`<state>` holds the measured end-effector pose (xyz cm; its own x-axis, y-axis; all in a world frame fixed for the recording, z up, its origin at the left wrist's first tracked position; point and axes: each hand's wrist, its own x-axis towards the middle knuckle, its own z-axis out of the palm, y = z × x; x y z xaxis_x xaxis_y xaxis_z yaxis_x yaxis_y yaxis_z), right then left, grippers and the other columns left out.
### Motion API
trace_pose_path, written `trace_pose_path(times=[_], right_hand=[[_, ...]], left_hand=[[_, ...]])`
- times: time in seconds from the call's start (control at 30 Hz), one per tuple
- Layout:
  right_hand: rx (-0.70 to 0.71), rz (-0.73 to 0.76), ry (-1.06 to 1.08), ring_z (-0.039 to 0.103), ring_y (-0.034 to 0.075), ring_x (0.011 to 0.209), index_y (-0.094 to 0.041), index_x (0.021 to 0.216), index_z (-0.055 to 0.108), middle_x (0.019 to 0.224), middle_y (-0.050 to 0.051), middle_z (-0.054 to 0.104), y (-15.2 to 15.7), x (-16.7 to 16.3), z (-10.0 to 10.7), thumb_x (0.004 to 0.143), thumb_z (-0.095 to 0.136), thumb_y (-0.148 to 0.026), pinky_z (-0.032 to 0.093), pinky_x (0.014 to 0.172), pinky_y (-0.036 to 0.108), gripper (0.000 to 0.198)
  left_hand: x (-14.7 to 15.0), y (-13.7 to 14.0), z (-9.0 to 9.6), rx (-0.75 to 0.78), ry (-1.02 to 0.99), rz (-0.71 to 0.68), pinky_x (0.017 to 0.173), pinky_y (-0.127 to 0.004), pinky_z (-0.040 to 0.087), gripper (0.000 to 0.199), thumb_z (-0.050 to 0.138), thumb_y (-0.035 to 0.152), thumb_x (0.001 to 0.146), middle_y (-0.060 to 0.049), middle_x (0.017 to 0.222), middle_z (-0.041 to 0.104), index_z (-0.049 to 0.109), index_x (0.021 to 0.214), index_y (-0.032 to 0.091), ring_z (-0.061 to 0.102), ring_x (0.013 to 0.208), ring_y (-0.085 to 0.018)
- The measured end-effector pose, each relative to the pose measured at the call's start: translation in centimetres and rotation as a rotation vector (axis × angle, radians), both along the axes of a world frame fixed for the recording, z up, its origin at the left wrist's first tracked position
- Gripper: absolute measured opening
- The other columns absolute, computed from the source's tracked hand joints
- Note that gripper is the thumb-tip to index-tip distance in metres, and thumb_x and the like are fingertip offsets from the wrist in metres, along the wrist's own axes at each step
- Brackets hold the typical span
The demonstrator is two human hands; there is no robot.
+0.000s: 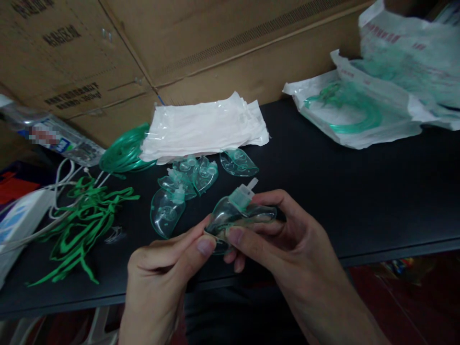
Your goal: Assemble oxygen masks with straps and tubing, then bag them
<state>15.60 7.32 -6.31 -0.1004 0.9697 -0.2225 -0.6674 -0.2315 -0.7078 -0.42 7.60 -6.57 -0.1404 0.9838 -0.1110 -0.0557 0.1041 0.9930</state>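
Between my two hands, above the front edge of the black table, is a clear green oxygen mask point(224, 215) with a whitish connector point(243, 191) pointing up. My left hand point(168, 268) pinches the mask's near left rim between thumb and finger. My right hand point(283, 235) wraps round its right side, thumb pressed on the near rim. Just beyond, several more masks lie on the table, one at the left point(167, 213) and a separate one point(239, 163) farther right. Whether a small part sits between my fingertips is hidden.
Green elastic straps point(86, 220) lie in a tangle at left, near coiled green tubing point(125, 148), a plastic bottle point(68, 139) and a white power strip point(25, 225) with cables. White pouches point(201, 124) are stacked behind. Opened packages point(388, 129) with tubing lie at right. Cardboard boxes point(215, 43) stand behind.
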Motion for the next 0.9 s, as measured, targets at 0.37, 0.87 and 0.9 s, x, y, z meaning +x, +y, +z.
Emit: trace_pose_path(times=[0.37,0.87,0.9], right_hand=[[0.013,-0.112,-0.125,0.076,0.019,0.054,-0.025,0.091,0.067,0.067,-0.002,0.081,-0.3,-0.7,-0.4,0.067,0.095,-0.021,0.065,0.052,0.025,0.037],[0.012,-0.122,-0.185,0.076,0.019,0.053,-0.024,0.091,0.065,0.066,-0.002,0.081,-0.3,-0.6,-0.4,0.069,0.094,-0.023,0.064,0.050,0.025,0.037],[0.013,-0.119,-0.186,0.076,0.018,0.054,-0.024,0.092,0.065,0.066,-0.002,0.081,-0.3,-0.5,-0.4,0.069,0.094,-0.023,0.064,0.051,0.024,0.037]], left_hand=[[0.1,0.8,0.4,-0.042,-0.128,0.015,0.072,-0.013,0.063,0.024,0.098,0.035,0.062,0.000,0.080,0.084,0.086,0.083,0.029,0.081,0.074,-0.017],[-0.5,0.7,0.6,-0.153,-0.192,0.018,0.069,-0.018,0.065,0.024,0.097,0.041,0.063,-0.007,0.080,0.084,0.086,0.072,0.022,0.081,0.072,-0.019],[-0.5,0.7,0.6,-0.156,-0.195,0.022,0.069,-0.018,0.065,0.023,0.096,0.041,0.064,-0.006,0.080,0.085,0.086,0.070,0.022,0.081,0.073,-0.019]])
